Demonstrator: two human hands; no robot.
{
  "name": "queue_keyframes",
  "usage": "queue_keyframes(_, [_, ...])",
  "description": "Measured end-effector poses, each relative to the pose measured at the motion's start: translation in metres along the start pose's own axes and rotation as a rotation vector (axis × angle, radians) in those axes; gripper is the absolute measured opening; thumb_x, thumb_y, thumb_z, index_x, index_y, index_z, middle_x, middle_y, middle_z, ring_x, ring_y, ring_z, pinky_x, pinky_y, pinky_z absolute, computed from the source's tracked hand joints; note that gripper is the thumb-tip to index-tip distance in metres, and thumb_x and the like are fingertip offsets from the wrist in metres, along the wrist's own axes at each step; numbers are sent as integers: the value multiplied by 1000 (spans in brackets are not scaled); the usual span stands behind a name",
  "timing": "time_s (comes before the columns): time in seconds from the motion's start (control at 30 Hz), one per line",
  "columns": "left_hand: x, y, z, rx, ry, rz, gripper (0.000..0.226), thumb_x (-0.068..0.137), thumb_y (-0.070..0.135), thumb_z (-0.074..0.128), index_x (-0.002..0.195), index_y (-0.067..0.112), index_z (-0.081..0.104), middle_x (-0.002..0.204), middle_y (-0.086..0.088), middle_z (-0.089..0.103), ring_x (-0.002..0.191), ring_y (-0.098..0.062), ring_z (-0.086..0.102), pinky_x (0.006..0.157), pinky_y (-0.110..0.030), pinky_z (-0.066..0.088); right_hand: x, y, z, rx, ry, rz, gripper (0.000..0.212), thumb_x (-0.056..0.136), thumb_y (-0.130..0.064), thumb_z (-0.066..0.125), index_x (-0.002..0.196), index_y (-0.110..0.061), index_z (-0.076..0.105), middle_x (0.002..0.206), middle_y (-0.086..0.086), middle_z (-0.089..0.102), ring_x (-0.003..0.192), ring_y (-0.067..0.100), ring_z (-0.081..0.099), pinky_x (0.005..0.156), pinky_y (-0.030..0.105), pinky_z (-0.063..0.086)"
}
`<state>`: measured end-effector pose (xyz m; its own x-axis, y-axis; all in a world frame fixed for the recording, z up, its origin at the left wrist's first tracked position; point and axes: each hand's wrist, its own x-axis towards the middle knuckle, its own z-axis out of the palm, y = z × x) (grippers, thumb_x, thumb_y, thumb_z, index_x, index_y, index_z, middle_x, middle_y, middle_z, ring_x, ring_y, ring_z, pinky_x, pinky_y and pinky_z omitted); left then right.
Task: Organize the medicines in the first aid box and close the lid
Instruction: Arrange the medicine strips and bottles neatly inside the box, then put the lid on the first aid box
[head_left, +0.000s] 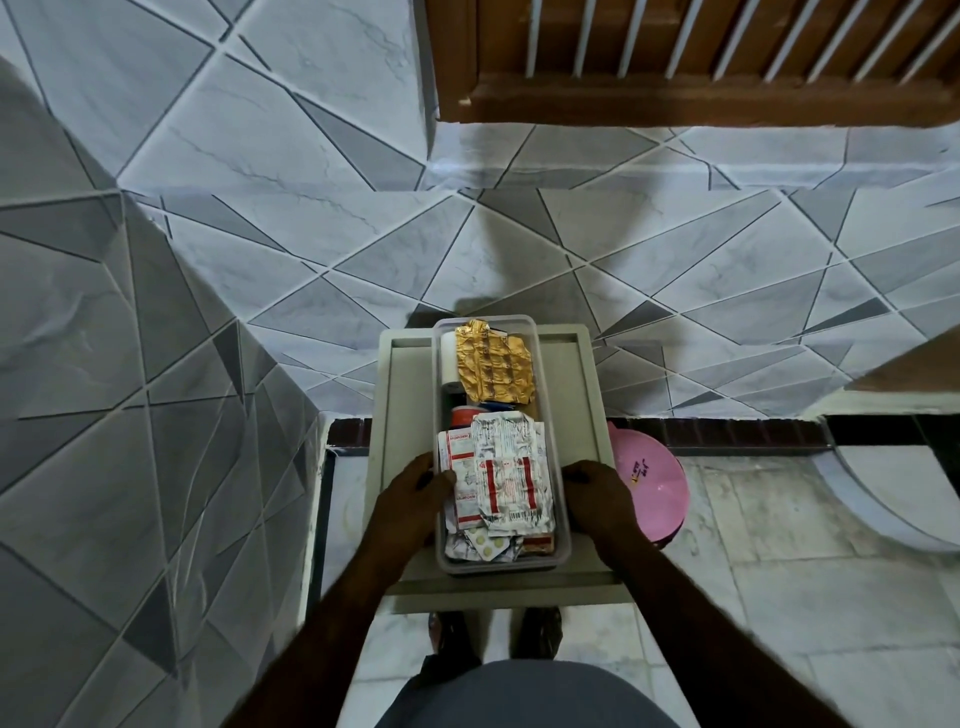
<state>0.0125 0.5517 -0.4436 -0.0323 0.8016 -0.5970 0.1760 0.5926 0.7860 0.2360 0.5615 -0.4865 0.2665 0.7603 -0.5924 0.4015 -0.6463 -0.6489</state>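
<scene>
A clear plastic first aid box (562, 540) stands open on a grey stool top (582, 395), with no lid on it. Inside lie a crumpled gold blister strip (493, 366) at the far end, a white roll (448, 358) beside it, red-and-white medicine strips (498, 473) in the middle and loose tablet strips (485, 545) at the near end. My left hand (410, 499) grips the box's left wall, fingers touching the strips. My right hand (600, 501) holds the right wall. No lid is in view.
A pink plastic basin (657, 483) sits on the floor right of the stool. Grey tiled walls rise ahead and to the left. A brown wooden louvred frame (675, 62) hangs above. My feet (493, 634) stand under the stool's near edge.
</scene>
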Motion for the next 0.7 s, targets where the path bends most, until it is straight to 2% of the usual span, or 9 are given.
queue_keyframes(0.07, [0,0,0,-41,-9,-28,28,96,32,51,123,31,59,112,3,71,98,-18,69,88,-45,56,2,-1,2,17,-16,15,26,81,-35,60,100,-21,70,99,1,73,84,22,69,76,44,61])
queue_keyframes(0.17, [1,2,-1,-66,-28,-40,26,97,31,49,121,30,59,110,0,71,94,-19,70,78,-41,58,2,-4,1,69,-34,34,26,79,-36,61,98,-21,70,95,2,73,80,22,70,69,45,62])
queue_keyframes(0.23, [1,3,-3,-76,-35,-31,23,98,29,47,117,30,60,105,1,71,91,-18,70,71,-37,57,0,-6,1,114,-52,49,24,80,-32,60,97,-18,70,93,5,73,80,24,71,71,45,62])
queue_keyframes(0.33, [0,5,-5,-104,-31,-23,19,99,26,45,106,31,61,92,9,71,80,-9,70,59,-27,54,-3,-9,3,173,-103,55,23,81,-27,57,84,-11,73,85,14,74,83,39,71,71,42,58])
queue_keyframes(0.4, [-1,6,-5,-110,-43,-23,19,99,26,44,101,34,61,88,10,72,75,-6,70,55,-25,53,-6,-9,5,212,-131,48,23,84,-23,58,81,-7,75,83,13,76,84,38,71,78,47,59])
queue_keyframes(0.5, [-2,5,-7,-120,-44,-31,19,99,27,45,102,34,62,91,8,73,79,-10,71,60,-31,56,-10,-9,4,240,-115,27,20,88,-18,59,87,-8,76,85,9,77,82,29,73,83,52,58])
queue_keyframes(0.6, [-4,3,-7,-132,-58,-25,21,99,26,45,110,29,62,104,2,72,93,-17,70,69,-39,58,-12,-12,-2,311,-87,47,19,91,-13,56,92,-7,74,88,11,76,82,30,73,82,53,58])
queue_keyframes(0.7, [-4,2,-5,-123,-20,-9,21,99,25,44,111,25,62,105,1,70,97,-18,67,69,-37,56,-12,-15,-15,342,-74,39,18,94,-13,56,94,-7,72,91,12,75,86,31,72,85,52,57])
